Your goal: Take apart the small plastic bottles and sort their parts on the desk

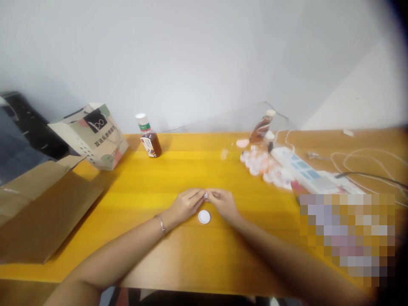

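Left hand (186,205) and right hand (225,205) pinched a white bit (206,195), long axis unclear; the disc (204,216) lay flat.

One head-worn camera looks from above the near edge of the yellow wood-grained table (178,174), facing forward and down across it to the plain pale grey wall (197,63) behind the table's far edge. It sits near enough that the bare left forearm (127,250) and bare right forearm (280,255) reach in over the table's near edge, with left hand (188,205) and right hand (225,204) above the table's middle. The wide view spans the table's near and far edges.
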A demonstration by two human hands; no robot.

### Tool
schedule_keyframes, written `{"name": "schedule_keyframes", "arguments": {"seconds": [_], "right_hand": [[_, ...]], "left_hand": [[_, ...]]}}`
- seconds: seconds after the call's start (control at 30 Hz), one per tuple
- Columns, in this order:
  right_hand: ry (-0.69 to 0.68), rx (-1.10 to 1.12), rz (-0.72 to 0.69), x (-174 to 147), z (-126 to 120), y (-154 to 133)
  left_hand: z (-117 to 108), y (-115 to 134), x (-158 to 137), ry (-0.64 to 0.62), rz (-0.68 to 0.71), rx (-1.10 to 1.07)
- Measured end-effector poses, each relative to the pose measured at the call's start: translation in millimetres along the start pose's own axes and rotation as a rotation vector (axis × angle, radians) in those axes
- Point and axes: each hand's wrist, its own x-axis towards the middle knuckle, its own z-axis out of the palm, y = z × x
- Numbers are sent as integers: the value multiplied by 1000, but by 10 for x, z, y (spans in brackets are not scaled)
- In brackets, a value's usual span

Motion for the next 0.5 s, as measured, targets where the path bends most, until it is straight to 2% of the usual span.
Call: {"name": "schedule_keyframes", "arguments": {"seconds": [0.27, 0.5], "right_hand": [[15, 55, 64, -5, 6, -49], [-26, 97, 107, 27, -5, -68]], "left_hand": [[9, 20, -5, -56, -58, 60], [9, -5, 21, -32, -116, -42]]}}
